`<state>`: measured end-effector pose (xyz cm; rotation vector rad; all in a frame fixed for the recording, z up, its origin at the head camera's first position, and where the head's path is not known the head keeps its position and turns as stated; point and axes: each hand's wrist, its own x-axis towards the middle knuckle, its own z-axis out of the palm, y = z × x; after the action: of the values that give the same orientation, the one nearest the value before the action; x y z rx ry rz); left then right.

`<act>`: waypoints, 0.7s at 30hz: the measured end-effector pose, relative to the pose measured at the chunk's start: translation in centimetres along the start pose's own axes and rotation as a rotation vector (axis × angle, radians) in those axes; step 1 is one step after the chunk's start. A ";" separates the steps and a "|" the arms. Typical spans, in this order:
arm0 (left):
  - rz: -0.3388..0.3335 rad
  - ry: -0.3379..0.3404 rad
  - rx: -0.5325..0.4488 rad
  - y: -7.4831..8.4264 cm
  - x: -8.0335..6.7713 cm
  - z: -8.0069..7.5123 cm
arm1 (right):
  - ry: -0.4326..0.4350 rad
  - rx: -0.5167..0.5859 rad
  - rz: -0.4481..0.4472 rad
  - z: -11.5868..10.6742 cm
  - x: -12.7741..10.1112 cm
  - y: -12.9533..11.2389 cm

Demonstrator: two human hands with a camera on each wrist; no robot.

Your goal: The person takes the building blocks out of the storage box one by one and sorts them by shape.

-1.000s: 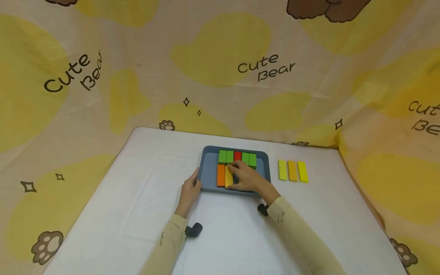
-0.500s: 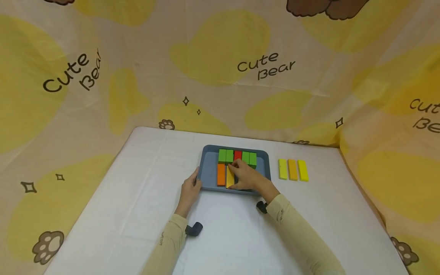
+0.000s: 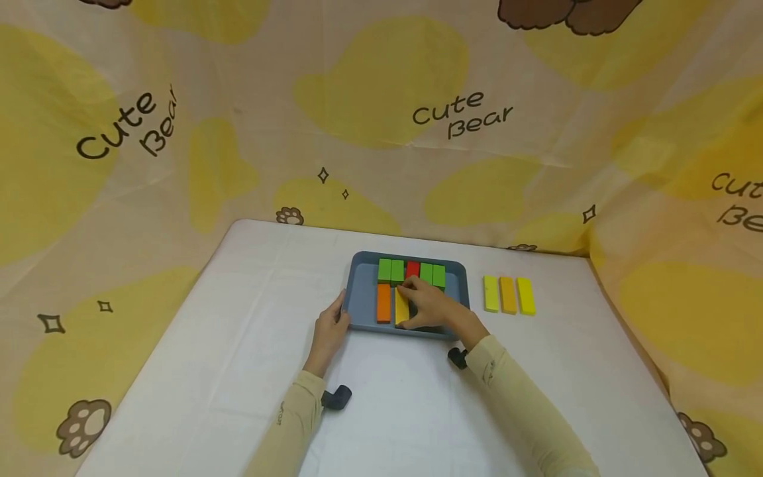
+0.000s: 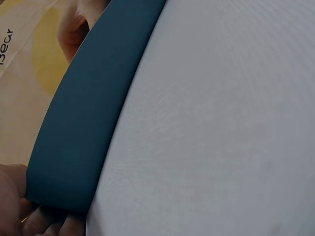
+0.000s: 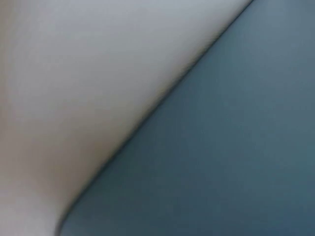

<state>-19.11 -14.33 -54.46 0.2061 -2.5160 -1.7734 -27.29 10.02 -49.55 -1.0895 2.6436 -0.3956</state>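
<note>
One steadies, one edges sideways

Nearest the person, two pale sleeves (image 3: 524, 411) reach in over the white tabletop (image 3: 393, 411), a small black device (image 3: 337, 397) at each wrist. Beyond them the left hand (image 3: 329, 331) holds the blue-grey tray (image 3: 361, 301) by its near left corner, fingers curled around the edge. I'd guess that grip is there to stop the tray sliding while the other hand works inside it; it looks just as it did a second ago.

The right hand (image 3: 430, 305) comes in from the right, its fingers clamped on an amber block (image 3: 402, 308) inside the tray, thumb at the near end and fingertips at the far one. Holding it by the ends probably leaves the long sides free. Earlier it sat right against the orange block (image 3: 383, 303); now a strip of tray shows between them. Whether it is lifted at all, I can't tell, and the palm hides what lies beneath.

Behind stand four green blocks (image 3: 384, 270), two either side of a red block (image 3: 412, 268). Off to the right, three loose blocks (image 3: 508, 295) lie unmoved, slightly apart, handy for the right hand. Printed cloth (image 3: 381, 132) hangs at the back.
</note>
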 end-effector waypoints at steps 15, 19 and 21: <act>0.017 0.000 0.003 0.0 0.1 0.0 | 0.105 0.013 0.036 -3.6 -3.7 3.4; 0.000 -0.008 0.004 0.1 0.1 0.0 | 0.132 0.020 0.079 -5.1 -5.8 5.7; 0.000 -0.009 0.004 0.2 0.0 0.0 | 0.129 0.020 0.127 -5.9 -6.9 6.9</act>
<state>-19.17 -14.27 -54.28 0.1982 -2.5259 -1.7740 -28.91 20.55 -45.55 -0.9132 2.7963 -0.4796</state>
